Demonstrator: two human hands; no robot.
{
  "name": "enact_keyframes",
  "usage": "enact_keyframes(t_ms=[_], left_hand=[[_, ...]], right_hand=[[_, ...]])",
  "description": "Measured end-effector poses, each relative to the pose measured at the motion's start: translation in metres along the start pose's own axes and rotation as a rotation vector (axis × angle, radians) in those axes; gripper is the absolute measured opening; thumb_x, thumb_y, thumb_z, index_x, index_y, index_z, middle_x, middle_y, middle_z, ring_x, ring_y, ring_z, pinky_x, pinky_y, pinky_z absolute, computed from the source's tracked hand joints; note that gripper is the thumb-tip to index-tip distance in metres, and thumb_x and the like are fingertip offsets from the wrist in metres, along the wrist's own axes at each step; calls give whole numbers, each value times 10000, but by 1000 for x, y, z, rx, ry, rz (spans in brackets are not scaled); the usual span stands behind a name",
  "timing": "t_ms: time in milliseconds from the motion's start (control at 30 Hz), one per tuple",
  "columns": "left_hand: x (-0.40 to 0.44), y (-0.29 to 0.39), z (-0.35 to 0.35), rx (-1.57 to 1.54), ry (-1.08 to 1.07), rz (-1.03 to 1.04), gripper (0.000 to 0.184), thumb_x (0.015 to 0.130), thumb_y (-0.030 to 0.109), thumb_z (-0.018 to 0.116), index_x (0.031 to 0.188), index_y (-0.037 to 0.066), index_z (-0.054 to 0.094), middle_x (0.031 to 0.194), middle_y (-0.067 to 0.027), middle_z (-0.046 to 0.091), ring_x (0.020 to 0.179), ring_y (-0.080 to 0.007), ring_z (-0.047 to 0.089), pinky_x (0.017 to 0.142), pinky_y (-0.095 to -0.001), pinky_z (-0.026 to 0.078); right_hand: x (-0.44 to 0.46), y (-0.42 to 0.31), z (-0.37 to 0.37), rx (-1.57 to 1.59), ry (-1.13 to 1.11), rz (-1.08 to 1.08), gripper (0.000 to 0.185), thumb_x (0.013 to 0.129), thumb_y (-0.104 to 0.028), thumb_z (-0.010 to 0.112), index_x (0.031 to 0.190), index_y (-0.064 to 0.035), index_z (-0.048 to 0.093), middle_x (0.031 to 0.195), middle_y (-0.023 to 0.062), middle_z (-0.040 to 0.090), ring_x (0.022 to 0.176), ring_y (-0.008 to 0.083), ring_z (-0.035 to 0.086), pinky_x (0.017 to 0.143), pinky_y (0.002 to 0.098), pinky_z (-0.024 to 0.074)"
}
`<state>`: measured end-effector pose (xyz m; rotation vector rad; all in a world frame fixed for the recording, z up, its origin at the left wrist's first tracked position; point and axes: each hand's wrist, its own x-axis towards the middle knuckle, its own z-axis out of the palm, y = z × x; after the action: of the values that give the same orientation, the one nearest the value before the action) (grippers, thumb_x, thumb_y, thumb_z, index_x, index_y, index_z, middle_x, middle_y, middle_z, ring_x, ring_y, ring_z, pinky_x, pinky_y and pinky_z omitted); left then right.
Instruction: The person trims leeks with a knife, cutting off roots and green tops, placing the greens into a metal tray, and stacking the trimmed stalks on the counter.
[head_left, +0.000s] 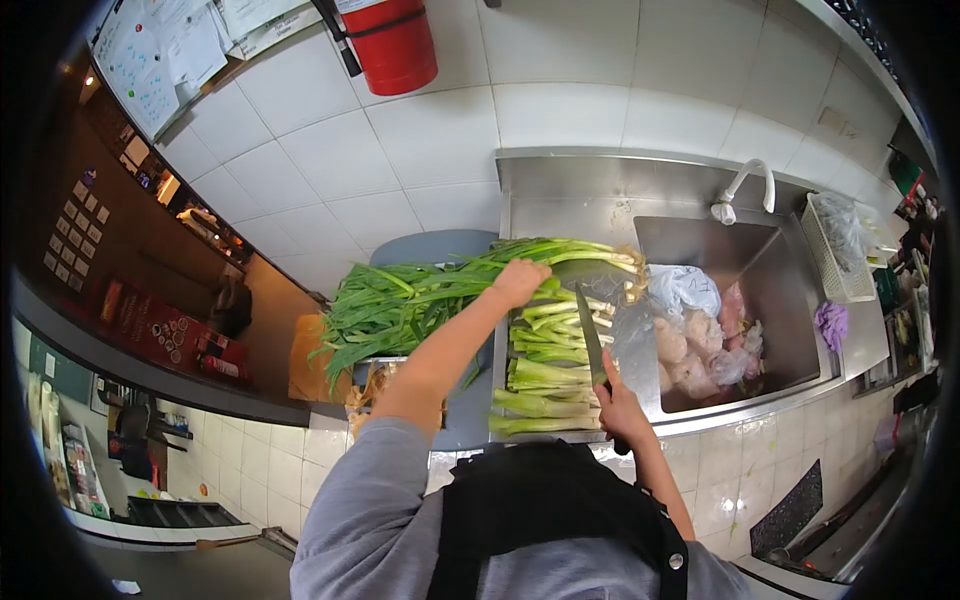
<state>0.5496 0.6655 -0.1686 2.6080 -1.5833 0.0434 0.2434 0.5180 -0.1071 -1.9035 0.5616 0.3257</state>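
Observation:
My right hand (622, 412) is closed around the dark handle of a kitchen knife (590, 335), whose long blade points away from me over the steel counter. With my left hand (520, 283) I grip a bunch of spring onions (430, 290) near where the leaves meet the stalks. Their green leaves spread to the left, and the pale root ends (630, 262) lie to the right. Cut pale-green stalks (545, 375) are laid in several bundles between my hands, beside the blade. Some of my left fingers are hidden among the leaves.
Right of the counter, a steel sink (790, 350) holds plastic bags of pale meat (690, 345) under a white faucet (745, 185). Beyond it are a white basket (838, 245) and a purple cloth (831, 325). A red fire extinguisher (395, 45) hangs on the tiled wall.

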Motion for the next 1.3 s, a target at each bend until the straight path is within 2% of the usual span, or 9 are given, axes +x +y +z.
enact_keyframes(t_ms=[100,233,267,500,567,667,800,933,1300], left_hand=[[20,-5,35,-6,-150,15,389,796,-38,603,1168,51,538,1165,-116,624,1062,-337,602,925,-460,471],[29,-17,50,30,-62,27,402,819,-2,620,1201,49,505,1174,-133,619,1089,-337,600,931,-465,478],[31,-13,39,43,-94,-36,424,809,6,644,1206,55,504,1162,-129,629,1084,-331,608,913,-452,488],[38,-18,-27,-191,-37,-149,323,781,130,735,1041,-13,605,1012,-213,672,1051,-395,599,906,-480,489],[39,-19,-52,-202,3,-162,349,779,193,742,1028,-18,619,1009,-222,675,1047,-406,599,903,-492,488],[38,-17,-79,-273,-75,-183,408,794,238,735,1067,-44,621,1036,-282,648,1037,-438,594,891,-489,482],[27,-17,-66,-243,-175,-141,435,757,266,752,997,-71,618,1010,-287,657,980,-437,624,872,-476,495],[8,-39,-29,-263,-213,-158,443,682,264,762,944,-76,650,950,-284,673,938,-425,652,833,-479,517],[-39,3,-31,-280,-52,-384,344,788,273,699,958,-22,649,943,-261,666,929,-427,635,790,-490,510]], right_hand=[[-2,0,3,-2,-16,61,693,1011,-181,485,1573,-347,114,782,237,656,496,273,607,470,416,516],[15,29,13,-49,33,-31,691,1013,-194,486,1569,-354,109,767,247,654,509,303,622,455,421,522],[5,11,10,-11,39,38,677,1009,-180,506,1570,-350,167,664,126,583,496,192,552,458,372,495],[1,5,8,-5,17,-13,676,1011,-188,502,1567,-364,159,657,127,580,480,193,542,443,379,501],[-1,-5,10,-12,-10,9,667,1015,-201,487,1569,-328,139,771,258,654,508,321,620,485,433,526],[-4,-16,14,-23,-12,-18,664,1015,-204,488,1569,-331,144,778,263,655,518,326,626,496,435,529],[5,1,24,-150,66,-179,660,1018,-201,480,1568,-338,144,764,252,654,518,302,631,483,431,525],[-34,-38,8,-12,-17,-67,657,1023,-198,471,1573,-333,137,711,222,644,504,261,621,466,405,509],[-3,-31,42,27,-141,-188,644,1027,-167,444,1580,-272,131,586,162,574,401,232,536,433,398,487]])
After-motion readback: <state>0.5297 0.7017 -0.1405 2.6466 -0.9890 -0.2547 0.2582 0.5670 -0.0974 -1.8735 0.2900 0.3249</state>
